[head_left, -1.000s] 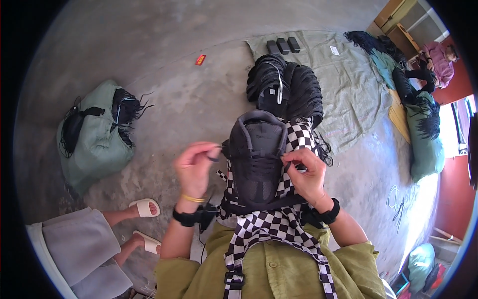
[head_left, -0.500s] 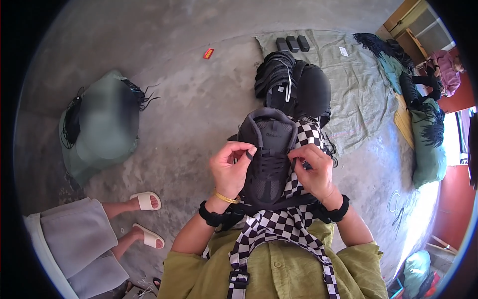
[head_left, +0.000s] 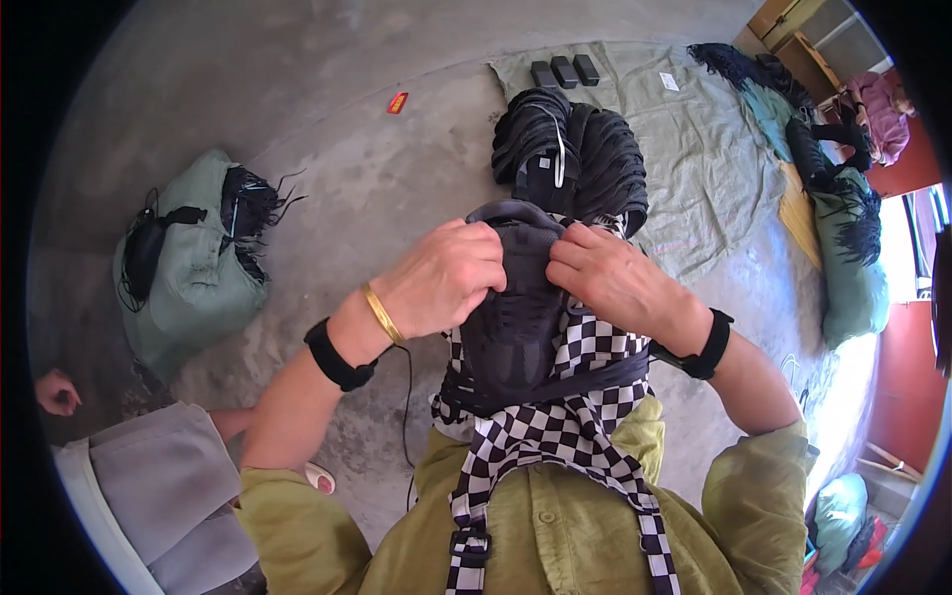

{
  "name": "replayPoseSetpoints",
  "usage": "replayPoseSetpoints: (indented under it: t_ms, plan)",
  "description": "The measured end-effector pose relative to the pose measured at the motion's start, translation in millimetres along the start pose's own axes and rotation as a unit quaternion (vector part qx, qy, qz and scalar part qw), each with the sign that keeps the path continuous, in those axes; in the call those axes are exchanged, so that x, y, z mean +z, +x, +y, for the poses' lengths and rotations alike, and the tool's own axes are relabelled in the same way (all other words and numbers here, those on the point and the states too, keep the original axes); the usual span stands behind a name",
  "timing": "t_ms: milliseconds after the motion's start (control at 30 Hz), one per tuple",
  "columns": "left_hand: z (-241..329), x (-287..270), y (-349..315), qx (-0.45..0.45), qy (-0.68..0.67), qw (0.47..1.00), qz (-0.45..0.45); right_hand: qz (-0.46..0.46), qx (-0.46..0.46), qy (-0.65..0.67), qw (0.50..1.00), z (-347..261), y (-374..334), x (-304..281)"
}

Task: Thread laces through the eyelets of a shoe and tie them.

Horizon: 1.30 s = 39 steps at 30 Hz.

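Touching a dark shoe (head_left: 511, 342) are fingers (head_left: 568, 260); a green sack (head_left: 188, 297) holds black strands (head_left: 251, 211).

The shoe (head_left: 514, 352) is partly covered by the left hand (head_left: 456, 270) and right hand (head_left: 603, 270); anything held there cannot be made out. The slipper (head_left: 330, 483) is mostly blocked by the left arm (head_left: 297, 416). The straps (head_left: 657, 540) are cut off below.

The left hand (head_left: 443, 276) has gone from about nine o'clock on the shoe (head_left: 508, 352), twelve being its collar, to eleven; the right hand (head_left: 617, 283) from three to one. Both now partly cover the tongue (head_left: 528, 243). Near the view's nine o'clock rim a co-worker's hand (head_left: 58, 394) has appeared. Toward seven, the left forearm (head_left: 295, 416) newly hides one pale slipper.
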<state>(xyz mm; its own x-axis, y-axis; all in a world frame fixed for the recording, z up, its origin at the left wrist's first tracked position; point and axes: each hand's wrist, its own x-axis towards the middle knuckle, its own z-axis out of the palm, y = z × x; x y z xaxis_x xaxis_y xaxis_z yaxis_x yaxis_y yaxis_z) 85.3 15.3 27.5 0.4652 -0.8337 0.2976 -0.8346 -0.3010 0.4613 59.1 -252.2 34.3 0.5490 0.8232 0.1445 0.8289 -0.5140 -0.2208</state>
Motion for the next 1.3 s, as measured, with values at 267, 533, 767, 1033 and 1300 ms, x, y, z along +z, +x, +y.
replayPoseSetpoints:
  t_ms: [267,533,767,1033,1300]
  plan:
    - [-1.4,-25.9,19.1,-0.097,0.066,0.968,-0.220,-0.043,0.035,0.139,0.989,14.6,4.4,9.3]
    - [0.8,-20.5,43.9,-0.220,0.028,0.927,-0.303,-0.163,0.131,0.150,0.966,13.9,34.3,-2.5]
    - [-13.1,16.1,30.5,-0.374,-0.289,0.880,0.041,0.132,0.226,0.484,0.835,18.5,33.7,5.4]
    - [1.3,18.6,25.3,-0.303,-0.387,0.860,0.141,0.071,0.289,0.566,0.769,18.8,37.9,17.1]
    - [10.9,13.6,18.7,-0.287,-0.255,0.909,0.165,0.046,0.355,0.557,0.749,15.4,44.6,10.6]
